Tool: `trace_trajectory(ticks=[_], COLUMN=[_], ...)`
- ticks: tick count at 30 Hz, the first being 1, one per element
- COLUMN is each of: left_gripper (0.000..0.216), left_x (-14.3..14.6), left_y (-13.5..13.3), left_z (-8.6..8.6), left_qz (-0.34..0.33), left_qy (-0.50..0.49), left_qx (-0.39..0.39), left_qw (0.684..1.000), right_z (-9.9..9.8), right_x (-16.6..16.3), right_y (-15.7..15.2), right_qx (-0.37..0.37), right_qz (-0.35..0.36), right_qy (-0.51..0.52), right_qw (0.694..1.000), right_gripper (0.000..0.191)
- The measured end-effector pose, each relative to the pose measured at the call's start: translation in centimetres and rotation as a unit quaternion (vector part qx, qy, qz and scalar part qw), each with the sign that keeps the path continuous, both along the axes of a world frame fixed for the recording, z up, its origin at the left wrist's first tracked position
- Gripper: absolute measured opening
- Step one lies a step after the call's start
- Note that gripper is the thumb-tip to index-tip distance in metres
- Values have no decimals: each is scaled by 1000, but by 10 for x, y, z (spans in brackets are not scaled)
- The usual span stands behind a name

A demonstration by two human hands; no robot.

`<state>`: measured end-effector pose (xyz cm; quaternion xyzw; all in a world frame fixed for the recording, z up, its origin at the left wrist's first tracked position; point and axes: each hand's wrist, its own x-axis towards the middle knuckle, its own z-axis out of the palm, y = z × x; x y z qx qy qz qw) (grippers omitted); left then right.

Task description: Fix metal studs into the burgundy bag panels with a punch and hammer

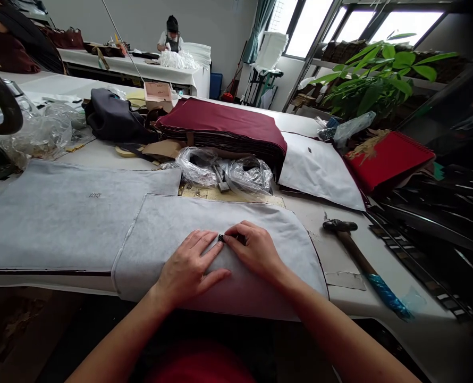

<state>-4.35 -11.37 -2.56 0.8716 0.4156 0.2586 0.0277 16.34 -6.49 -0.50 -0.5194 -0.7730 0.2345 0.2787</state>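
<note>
A pale grey-white panel [268,221] with a rounded right end lies across the front of the table, overlapping a second pale panel [61,213] on its left. Near its middle is a small black piece with light specks [221,238], too small to name. My left hand [188,266] rests flat on the panel, fingers spread, with fingertips beside the black piece. From the right, my right hand [256,250] has its fingers curled and pinched at the piece's edge. The palm side of that hand is hidden.
A hammer [352,244] with blue wrap on its handle lies to the right. Behind the panels are plastic-wrapped bundles [224,173] and a stack of dark red pieces [224,125]. A red spiral-bound pad [391,159] sits far right. Another person [172,40] works at a distant table.
</note>
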Motion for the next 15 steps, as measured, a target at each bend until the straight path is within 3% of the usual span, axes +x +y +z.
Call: trace_trajectory(ticks=[4,9,12,15], left_gripper=[55,57,65,63], left_x=[0,2,4,6], left_y=[-1,-1,-1,-1], left_z=[-3,-3,-2,-1], left_qz=[0,12,9,12], left_qy=[9,11,28,40], left_qx=[18,15,22,20], left_qw=[1000,1000,999,999], right_z=[-2,1,5,15], right_x=[1,18,29,23], right_y=[-2,-22,-18,17], right_qx=[32,120,98,37], right_qz=[18,87,117,98], right_qy=[-50,-176,-172,-137], right_qw=[998,973,973,985], right_gripper=[12,33,39,29])
